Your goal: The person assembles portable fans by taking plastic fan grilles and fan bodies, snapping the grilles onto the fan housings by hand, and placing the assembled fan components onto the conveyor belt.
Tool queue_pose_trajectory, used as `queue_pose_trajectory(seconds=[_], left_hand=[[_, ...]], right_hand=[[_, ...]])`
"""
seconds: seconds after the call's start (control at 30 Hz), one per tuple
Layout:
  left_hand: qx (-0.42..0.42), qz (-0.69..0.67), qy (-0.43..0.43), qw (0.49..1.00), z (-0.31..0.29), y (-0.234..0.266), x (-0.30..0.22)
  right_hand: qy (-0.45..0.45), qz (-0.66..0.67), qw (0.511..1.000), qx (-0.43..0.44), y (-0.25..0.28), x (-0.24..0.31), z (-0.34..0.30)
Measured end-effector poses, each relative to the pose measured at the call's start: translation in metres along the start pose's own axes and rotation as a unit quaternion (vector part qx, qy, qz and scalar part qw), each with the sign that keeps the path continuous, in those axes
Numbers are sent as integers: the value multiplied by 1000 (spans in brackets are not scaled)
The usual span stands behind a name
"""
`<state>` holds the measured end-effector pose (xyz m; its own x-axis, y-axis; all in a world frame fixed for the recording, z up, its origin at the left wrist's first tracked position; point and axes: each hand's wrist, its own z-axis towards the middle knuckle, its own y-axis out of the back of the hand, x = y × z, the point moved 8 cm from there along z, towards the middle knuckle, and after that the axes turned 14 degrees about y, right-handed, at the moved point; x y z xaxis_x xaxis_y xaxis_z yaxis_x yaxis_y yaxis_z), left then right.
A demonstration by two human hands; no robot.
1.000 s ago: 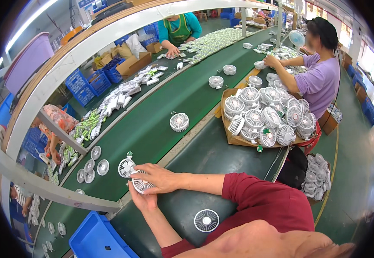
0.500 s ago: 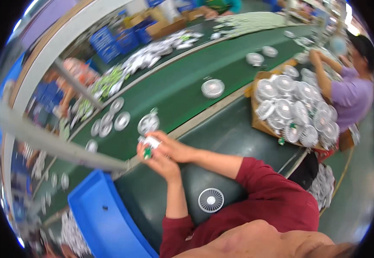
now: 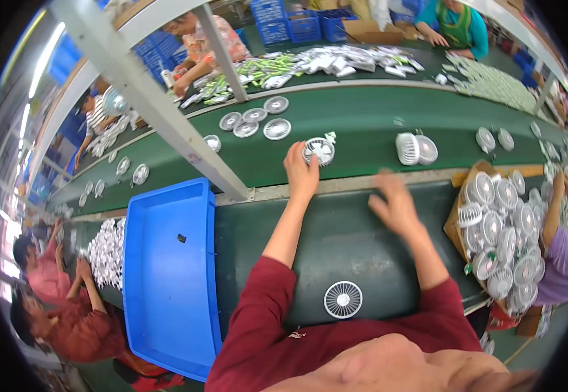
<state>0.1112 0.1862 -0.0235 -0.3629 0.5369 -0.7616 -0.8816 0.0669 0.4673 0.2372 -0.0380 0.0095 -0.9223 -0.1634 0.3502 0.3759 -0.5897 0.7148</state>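
My left hand (image 3: 302, 171) has its fingers closed round the edge of a small white round fan (image 3: 318, 151) at the near side of the green belt. Blades show in this fan, and a small green-and-white piece sticks out at its top. My right hand (image 3: 395, 204) is apart from it, over the belt's near edge, blurred, with thumb and fingers spread and nothing seen in them. Beyond the right hand lie two white fan heads (image 3: 407, 149), touching. A round white fan grille (image 3: 343, 300) lies on the dark green worktop (image 3: 264, 225) close to my body.
A blue tray (image 3: 170, 274) stands at left, a small dark piece inside. A metal post (image 3: 160, 98) slants up beside it. Several round grilles (image 3: 277, 129) lie on the green belt (image 3: 356, 111). A box heaped with fans (image 3: 491, 225) stands at right, near a co-worker in purple (image 3: 563, 264).
The view has turned, shifting the scene rightward. My hands, together before on a white piece with a green part, have separated: the left now grips a fan; the right has moved away rightward.
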Motion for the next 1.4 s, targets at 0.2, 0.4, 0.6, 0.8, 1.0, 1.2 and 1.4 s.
queue_pose_trajectory(seconds=[0.2,0.4,0.6,0.8,1.0,1.2,1.4], left_hand=[[79,134,75,985,47,-68,16],[144,139,126,972,41,-69,34],[48,-45,144,987,12,-28,53],[71,-521,348,776,-41,-12,78],[141,-675,372,621,-69,-12,40],[233,-693,397,554,-85,-16,17],[231,-691,413,547,-86,-22,21]], right_hand=[[237,230,870,365,-60,166,-90],[246,230,882,330,-69,171,-96],[103,232,921,296,-81,123,-76],[-16,214,976,39,-39,65,12],[109,72,962,-239,-9,67,81],[209,62,974,-59,-65,94,73],[188,111,976,-8,-82,78,70]])
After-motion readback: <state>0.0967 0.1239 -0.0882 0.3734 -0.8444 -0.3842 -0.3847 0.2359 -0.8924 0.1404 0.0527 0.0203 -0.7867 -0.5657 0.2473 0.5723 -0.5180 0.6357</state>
